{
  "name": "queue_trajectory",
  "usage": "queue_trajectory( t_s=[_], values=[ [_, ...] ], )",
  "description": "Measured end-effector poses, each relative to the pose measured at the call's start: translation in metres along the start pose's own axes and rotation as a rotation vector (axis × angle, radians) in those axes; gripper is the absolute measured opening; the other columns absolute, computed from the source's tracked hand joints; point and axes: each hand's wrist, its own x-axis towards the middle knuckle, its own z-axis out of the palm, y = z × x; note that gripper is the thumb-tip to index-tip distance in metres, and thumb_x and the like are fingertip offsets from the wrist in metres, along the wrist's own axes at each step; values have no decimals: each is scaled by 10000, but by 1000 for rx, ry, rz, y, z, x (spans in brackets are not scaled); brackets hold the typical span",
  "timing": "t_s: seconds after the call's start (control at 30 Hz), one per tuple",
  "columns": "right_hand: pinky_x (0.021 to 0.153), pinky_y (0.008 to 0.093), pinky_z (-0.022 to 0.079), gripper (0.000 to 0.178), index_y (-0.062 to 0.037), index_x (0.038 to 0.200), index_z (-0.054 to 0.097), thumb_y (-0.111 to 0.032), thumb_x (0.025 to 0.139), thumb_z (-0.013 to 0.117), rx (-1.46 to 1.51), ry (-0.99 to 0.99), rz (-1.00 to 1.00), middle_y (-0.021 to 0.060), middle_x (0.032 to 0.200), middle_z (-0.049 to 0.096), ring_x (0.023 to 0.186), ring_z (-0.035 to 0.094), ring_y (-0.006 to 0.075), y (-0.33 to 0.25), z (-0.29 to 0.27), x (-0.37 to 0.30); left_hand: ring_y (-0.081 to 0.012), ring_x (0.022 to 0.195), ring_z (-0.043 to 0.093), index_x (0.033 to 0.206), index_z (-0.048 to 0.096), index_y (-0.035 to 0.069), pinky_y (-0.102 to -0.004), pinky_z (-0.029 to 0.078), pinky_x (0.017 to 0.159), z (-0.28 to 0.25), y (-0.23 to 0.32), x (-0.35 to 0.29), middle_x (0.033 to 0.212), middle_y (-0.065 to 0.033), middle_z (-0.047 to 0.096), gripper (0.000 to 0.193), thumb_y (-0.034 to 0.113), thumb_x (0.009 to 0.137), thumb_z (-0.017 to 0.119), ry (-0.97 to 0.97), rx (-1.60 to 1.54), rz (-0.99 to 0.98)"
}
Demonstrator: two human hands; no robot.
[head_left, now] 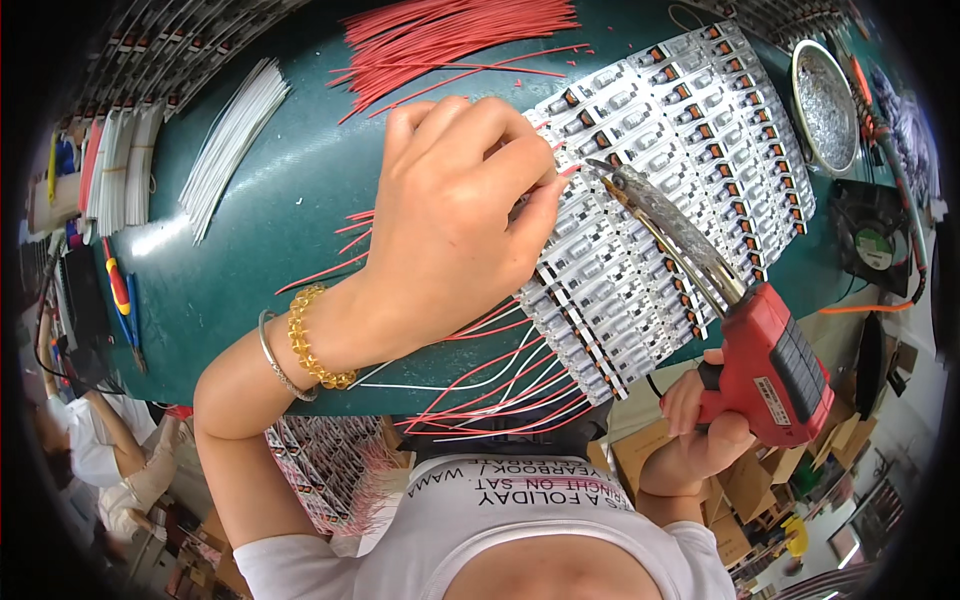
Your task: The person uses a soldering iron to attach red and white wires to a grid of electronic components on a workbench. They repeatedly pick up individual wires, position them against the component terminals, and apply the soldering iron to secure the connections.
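My left hand reaches over the middle of the table, thumb and fingers pinched on a thin red wire whose tip pokes out to the right. Beneath and beside it lies a slanted panel of small white circuit boards in rows, with black-and-orange parts on them. My right hand is wrapped round the handle of a red soldering gun. The gun's dark tip points up and left, close to the wire end; whether they touch I cannot tell. Red and white wires trail from the panel's lower left edge.
On the green table lie a heap of red wires and a bundle of white wires. A metal bowl and a black fan stand at the right. A red-and-yellow-handled tool is at the left edge.
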Motion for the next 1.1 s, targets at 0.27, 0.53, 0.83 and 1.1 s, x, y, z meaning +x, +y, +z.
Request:
queue_trajectory(
  t_s=[0.27, 0.53, 0.83, 1.1],
  values=[
    [380, 226, 357, 678, 88, 1046, 445, -542, 829, 565, -56, 12, 6, 15, 471, 439, 360, 412, 100, -1, 5, -1, -205, 703, 506, 691, 570, 62, -328, 349, 683, 3, 1, -1, 761, -33, 561, 148, 4, 648, 699, 25, 33, 29],
    [378, 223, 352, 795, 122, 1145, 419, -586, 811, 556, -35, 96, 20, -12, 448, 425, 349, 398, 88, -4, 7, -5, -206, 707, 507, 683, 566, 62, -325, 350, 676, 4, 0, -1, 758, -35, 558, 147, 4, 649, 697, 32, 27, 40],
    [379, 217, 349, 838, 128, 1176, 400, -607, 803, 550, 12, 50, 26, -11, 448, 427, 345, 393, 85, 2, 0, -8, -206, 696, 525, 711, 618, 52, -310, 368, 683, -1, -5, 0, 756, -39, 574, 110, 18, 658, 709, 48, 42, 95],
    [388, 218, 345, 850, 118, 1157, 410, -632, 783, 553, 18, 119, 45, -10, 446, 422, 345, 388, 86, 5, -1, -15, -202, 739, 523, 717, 633, 54, -312, 364, 702, 2, 12, 3, 791, -35, 578, 90, 37, 669, 707, -39, 34, 28]
  ],
)
